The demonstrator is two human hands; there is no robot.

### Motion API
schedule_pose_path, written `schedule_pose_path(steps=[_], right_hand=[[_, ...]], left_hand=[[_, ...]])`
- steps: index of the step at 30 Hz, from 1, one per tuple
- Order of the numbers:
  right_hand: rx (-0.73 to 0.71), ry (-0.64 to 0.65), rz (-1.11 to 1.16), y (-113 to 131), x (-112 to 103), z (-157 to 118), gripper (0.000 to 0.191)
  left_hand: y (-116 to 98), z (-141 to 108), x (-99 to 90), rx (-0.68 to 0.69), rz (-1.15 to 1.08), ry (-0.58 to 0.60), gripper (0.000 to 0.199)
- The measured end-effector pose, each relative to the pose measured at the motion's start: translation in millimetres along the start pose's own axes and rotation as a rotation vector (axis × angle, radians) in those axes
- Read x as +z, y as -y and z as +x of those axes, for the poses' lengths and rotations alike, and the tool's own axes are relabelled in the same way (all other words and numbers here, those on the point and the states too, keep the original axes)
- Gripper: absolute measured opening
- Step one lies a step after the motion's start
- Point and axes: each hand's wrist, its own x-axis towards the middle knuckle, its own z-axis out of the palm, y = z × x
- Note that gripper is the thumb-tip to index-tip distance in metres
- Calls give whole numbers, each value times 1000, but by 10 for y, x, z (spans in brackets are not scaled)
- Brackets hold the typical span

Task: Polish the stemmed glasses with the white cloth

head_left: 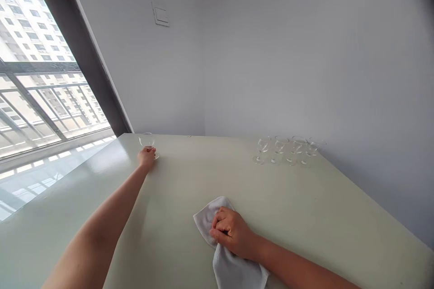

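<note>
Far out at the table's back left, my left hand [147, 157] is closed around the stem of a clear wine glass [146, 138]. The glass is upright, its bowl showing above my fingers and part of its foot to the right of them. Close to me, my right hand [232, 232] grips a light grey cloth [239, 271] in a loose fist. One corner of the cloth spreads out beyond the knuckles and the rest hangs toward me on the table.
Several clear stemmed glasses [278, 146] stand upright in a close row at the back right of the pale, glossy table [176, 185]. Grey walls [271, 54] meet behind it, with a light switch [161, 14] at left. A large window [37, 63] lies beyond the left side.
</note>
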Motion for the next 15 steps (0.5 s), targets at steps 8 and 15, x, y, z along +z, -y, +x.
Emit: schedule_pose_path(steps=[8,15], right_hand=[[-12,-5,-1,-27,13,3,33],[-14,22,-67,-53,17,39,34]], left_hand=[[-83,-270,-65,-61,22,-308,43],[-617,-1275,787,190,-161,267,35]])
